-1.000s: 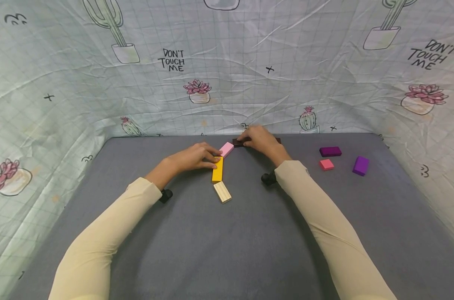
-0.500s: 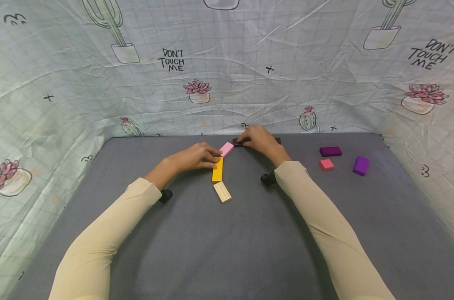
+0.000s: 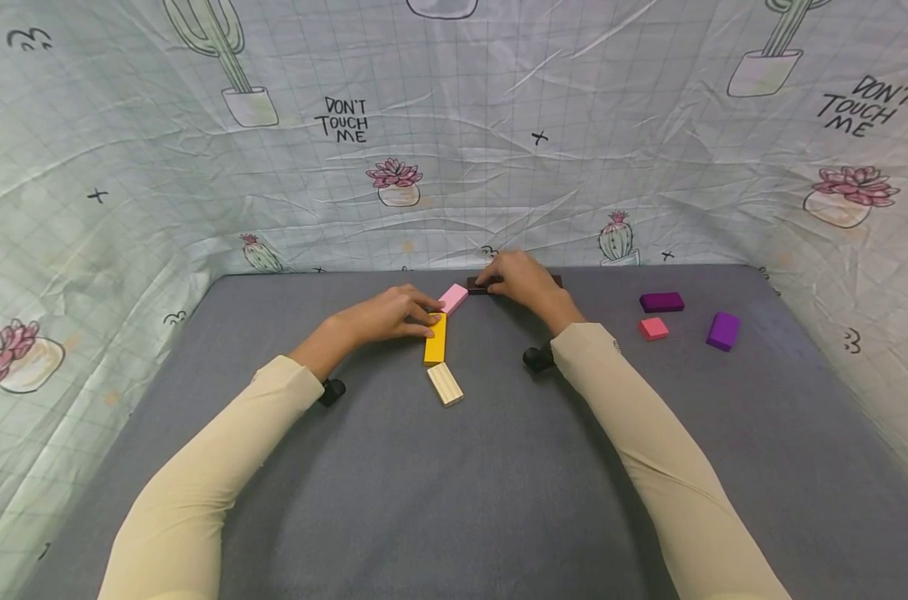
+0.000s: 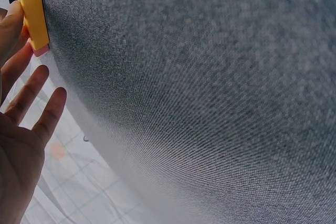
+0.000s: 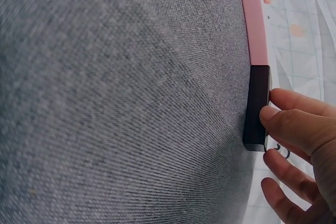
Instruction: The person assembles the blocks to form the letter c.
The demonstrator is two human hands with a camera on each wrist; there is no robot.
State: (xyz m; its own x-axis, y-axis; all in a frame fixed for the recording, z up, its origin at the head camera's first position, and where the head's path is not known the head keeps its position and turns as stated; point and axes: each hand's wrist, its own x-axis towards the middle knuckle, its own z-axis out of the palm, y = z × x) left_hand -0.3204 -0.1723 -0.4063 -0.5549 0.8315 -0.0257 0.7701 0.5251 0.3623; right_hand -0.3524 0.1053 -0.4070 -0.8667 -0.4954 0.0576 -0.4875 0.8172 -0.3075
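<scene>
In the head view a yellow block [image 3: 435,340] lies flat, and my left hand [image 3: 385,315] pinches its far end between thumb and fingers. A pink block [image 3: 453,298] continues the line at an angle from the yellow one. My right hand [image 3: 521,282] pinches a black block [image 5: 258,106] between thumb and forefinger; in the right wrist view its end meets the pink block. A dark brown piece [image 3: 557,282] shows just beyond the right hand, mostly hidden by it. At the near end of the yellow block lies a ridged cream block [image 3: 445,384].
To the right lie a dark purple block [image 3: 661,302], a small coral block [image 3: 654,329] and a violet block [image 3: 723,331]. A patterned cloth [image 3: 469,200] rises as a wall behind the grey tabletop [image 3: 454,500].
</scene>
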